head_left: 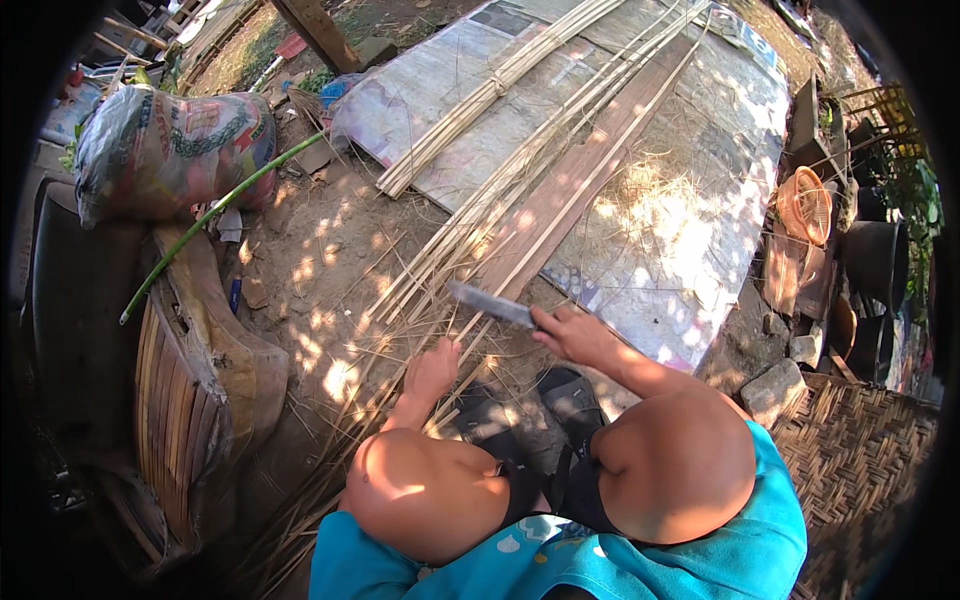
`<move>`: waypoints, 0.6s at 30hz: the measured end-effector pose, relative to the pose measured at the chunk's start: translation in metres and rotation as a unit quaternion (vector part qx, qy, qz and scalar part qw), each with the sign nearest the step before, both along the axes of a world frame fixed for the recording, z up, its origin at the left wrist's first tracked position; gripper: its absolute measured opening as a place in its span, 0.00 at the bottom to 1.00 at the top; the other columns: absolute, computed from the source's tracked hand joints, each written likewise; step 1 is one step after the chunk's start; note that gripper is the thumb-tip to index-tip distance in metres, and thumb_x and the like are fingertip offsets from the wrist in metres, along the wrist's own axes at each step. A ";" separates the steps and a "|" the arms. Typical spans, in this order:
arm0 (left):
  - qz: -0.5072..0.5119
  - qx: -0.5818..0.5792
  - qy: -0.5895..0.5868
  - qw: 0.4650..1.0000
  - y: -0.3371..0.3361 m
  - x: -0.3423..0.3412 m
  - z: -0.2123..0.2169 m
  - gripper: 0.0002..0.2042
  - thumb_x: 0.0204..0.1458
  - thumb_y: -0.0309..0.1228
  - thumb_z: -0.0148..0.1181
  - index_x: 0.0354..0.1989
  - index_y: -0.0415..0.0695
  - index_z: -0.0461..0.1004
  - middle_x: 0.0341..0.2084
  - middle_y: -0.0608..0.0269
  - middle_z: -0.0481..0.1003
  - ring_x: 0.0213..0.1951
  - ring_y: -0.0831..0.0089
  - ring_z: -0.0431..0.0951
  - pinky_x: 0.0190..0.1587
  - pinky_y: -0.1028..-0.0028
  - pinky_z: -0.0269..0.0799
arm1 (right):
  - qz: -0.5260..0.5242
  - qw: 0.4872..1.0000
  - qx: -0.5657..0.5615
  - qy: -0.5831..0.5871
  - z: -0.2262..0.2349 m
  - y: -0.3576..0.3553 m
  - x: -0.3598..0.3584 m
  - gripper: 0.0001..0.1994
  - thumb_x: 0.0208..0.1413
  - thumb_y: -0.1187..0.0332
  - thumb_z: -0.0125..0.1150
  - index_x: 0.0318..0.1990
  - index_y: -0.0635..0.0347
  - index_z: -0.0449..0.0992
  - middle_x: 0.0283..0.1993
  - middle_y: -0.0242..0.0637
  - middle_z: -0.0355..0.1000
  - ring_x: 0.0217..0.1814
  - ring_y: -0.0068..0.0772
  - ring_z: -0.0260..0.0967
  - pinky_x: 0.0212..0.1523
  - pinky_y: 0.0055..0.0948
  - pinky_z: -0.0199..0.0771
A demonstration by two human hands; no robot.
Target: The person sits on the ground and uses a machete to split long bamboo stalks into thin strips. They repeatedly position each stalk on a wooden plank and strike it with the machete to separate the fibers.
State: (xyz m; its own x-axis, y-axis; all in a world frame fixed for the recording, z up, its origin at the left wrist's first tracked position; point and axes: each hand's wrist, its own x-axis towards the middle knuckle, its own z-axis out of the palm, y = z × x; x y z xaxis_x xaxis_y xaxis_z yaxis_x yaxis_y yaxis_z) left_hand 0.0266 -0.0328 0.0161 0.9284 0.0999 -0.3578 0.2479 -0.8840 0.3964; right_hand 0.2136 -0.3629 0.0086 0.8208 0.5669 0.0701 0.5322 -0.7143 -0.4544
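Nearest, the person's bare knees and blue shorts [700, 550] fill the lower edge, with both forearms reaching forward between them. The left hand [432, 368] is lowered onto the loose bamboo strips [430, 270] on the dirt ground [320, 250], fingers bent down among them; whether it pinches one I cannot tell. The right hand [575, 333], held a little higher with the wrist turned inward, is clenched around the handle of a knife [490, 303], whose blade points left over the strips. Beyond, a tied bundle of bamboo slats [490, 95] lies on a grey sheet [690, 180]. Far left sits a full sack [170, 150].
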 end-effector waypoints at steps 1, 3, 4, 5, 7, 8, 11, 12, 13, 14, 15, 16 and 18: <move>-0.025 0.000 0.029 0.999 0.000 -0.015 -0.001 0.18 0.70 0.47 0.44 0.42 0.42 0.68 0.23 0.35 0.78 0.31 0.34 0.80 0.36 0.38 0.73 | -0.001 1.000 -0.011 0.013 -0.004 -0.010 -0.031 0.16 0.69 0.54 0.55 0.55 0.52 0.69 0.29 0.56 0.75 0.30 0.64 0.76 0.30 0.55 0.76; -0.034 0.023 0.013 0.999 -0.003 -0.019 0.005 0.19 0.70 0.48 0.43 0.42 0.43 0.68 0.23 0.34 0.77 0.31 0.34 0.80 0.35 0.38 0.73 | -0.173 0.981 -0.057 -0.071 -0.001 -0.084 0.055 0.15 0.70 0.53 0.53 0.53 0.53 0.70 0.29 0.55 0.75 0.30 0.65 0.75 0.30 0.56 0.76; -0.040 0.033 0.006 0.999 0.000 -0.020 0.004 0.19 0.71 0.48 0.42 0.43 0.43 0.68 0.22 0.34 0.77 0.31 0.33 0.80 0.35 0.38 0.73 | -0.246 0.967 -0.055 -0.028 0.005 -0.109 0.082 0.16 0.70 0.54 0.53 0.50 0.58 0.71 0.28 0.55 0.76 0.31 0.66 0.75 0.31 0.57 0.76; -0.011 0.029 0.019 0.999 -0.005 -0.017 0.000 0.22 0.71 0.49 0.40 0.39 0.42 0.70 0.24 0.35 0.77 0.34 0.35 0.80 0.38 0.40 0.73 | -0.284 0.957 -0.047 -0.029 0.014 -0.118 0.090 0.16 0.70 0.55 0.53 0.49 0.60 0.72 0.28 0.55 0.76 0.31 0.65 0.75 0.32 0.57 0.76; 0.018 -0.107 0.015 0.994 0.009 -0.008 -0.015 0.24 0.71 0.48 0.40 0.35 0.40 0.72 0.25 0.36 0.77 0.36 0.36 0.80 0.41 0.42 0.72 | -0.277 0.960 -0.019 -0.020 0.028 -0.096 0.081 0.16 0.70 0.56 0.53 0.46 0.62 0.73 0.27 0.56 0.76 0.31 0.65 0.75 0.33 0.57 0.76; 0.039 -0.175 0.023 0.984 0.016 -0.016 -0.022 0.25 0.71 0.48 0.39 0.34 0.39 0.72 0.26 0.37 0.77 0.37 0.36 0.80 0.42 0.43 0.72 | -0.184 0.983 0.014 -0.009 0.029 -0.066 0.049 0.16 0.70 0.56 0.54 0.48 0.63 0.72 0.27 0.57 0.75 0.32 0.66 0.75 0.34 0.57 0.76; 0.096 -0.198 0.065 0.973 0.016 -0.017 -0.012 0.27 0.71 0.48 0.39 0.31 0.37 0.74 0.28 0.38 0.76 0.37 0.36 0.77 0.42 0.47 0.70 | 0.100 0.991 0.018 0.083 0.019 0.026 -0.080 0.18 0.70 0.51 0.53 0.53 0.56 0.70 0.33 0.56 0.74 0.30 0.63 0.76 0.32 0.54 0.77; 0.077 -0.192 0.053 0.977 0.010 -0.014 -0.012 0.27 0.71 0.48 0.39 0.31 0.37 0.74 0.27 0.38 0.76 0.36 0.36 0.77 0.41 0.48 0.70 | 0.053 0.996 0.008 0.069 0.019 0.014 -0.072 0.18 0.69 0.51 0.54 0.56 0.54 0.70 0.33 0.55 0.75 0.30 0.62 0.76 0.33 0.53 0.78; 0.067 -0.129 0.008 0.989 0.006 -0.019 -0.019 0.28 0.71 0.50 0.38 0.31 0.38 0.75 0.28 0.39 0.76 0.35 0.37 0.76 0.39 0.49 0.69 | 0.013 0.999 -0.005 0.051 0.019 0.002 -0.055 0.19 0.69 0.52 0.55 0.59 0.52 0.71 0.32 0.54 0.75 0.30 0.62 0.76 0.33 0.52 0.78; 0.061 -0.145 0.034 0.987 0.008 -0.029 -0.023 0.29 0.71 0.51 0.38 0.30 0.38 0.75 0.28 0.39 0.76 0.36 0.37 0.76 0.39 0.49 0.69 | -0.022 0.999 -0.017 0.038 0.018 -0.010 -0.040 0.20 0.69 0.52 0.55 0.62 0.50 0.71 0.32 0.53 0.75 0.31 0.61 0.76 0.34 0.52 0.78; 0.056 -0.156 0.043 0.985 0.011 -0.028 -0.022 0.29 0.71 0.51 0.38 0.30 0.38 0.75 0.28 0.39 0.77 0.36 0.37 0.77 0.39 0.49 0.69 | -0.122 0.991 0.026 -0.041 0.013 -0.050 0.013 0.19 0.69 0.53 0.55 0.61 0.52 0.71 0.33 0.54 0.75 0.30 0.62 0.76 0.32 0.52 0.78; 0.062 -0.162 0.058 0.983 0.021 -0.034 -0.023 0.30 0.71 0.52 0.37 0.30 0.38 0.75 0.28 0.39 0.77 0.36 0.36 0.77 0.39 0.49 0.69 | -0.148 0.986 -0.072 -0.033 0.032 -0.072 0.046 0.19 0.69 0.54 0.56 0.60 0.54 0.71 0.33 0.56 0.76 0.31 0.63 0.77 0.33 0.52 0.78; 0.072 -0.198 0.085 0.974 0.019 -0.015 -0.031 0.30 0.71 0.52 0.37 0.31 0.38 0.76 0.27 0.38 0.77 0.37 0.36 0.77 0.39 0.49 0.69 | -0.137 0.987 -0.077 -0.016 0.032 -0.072 0.064 0.19 0.69 0.54 0.56 0.59 0.55 0.71 0.33 0.57 0.77 0.32 0.64 0.77 0.33 0.53 0.78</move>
State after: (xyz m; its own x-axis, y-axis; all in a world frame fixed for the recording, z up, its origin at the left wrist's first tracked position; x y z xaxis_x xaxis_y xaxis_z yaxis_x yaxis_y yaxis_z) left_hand 0.0116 -0.0134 -0.0150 0.8395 0.0476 -0.5413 0.4494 -0.6208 0.6424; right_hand 0.2776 -0.4349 0.0409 0.9439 0.3290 0.0289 0.3210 -0.8933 -0.3147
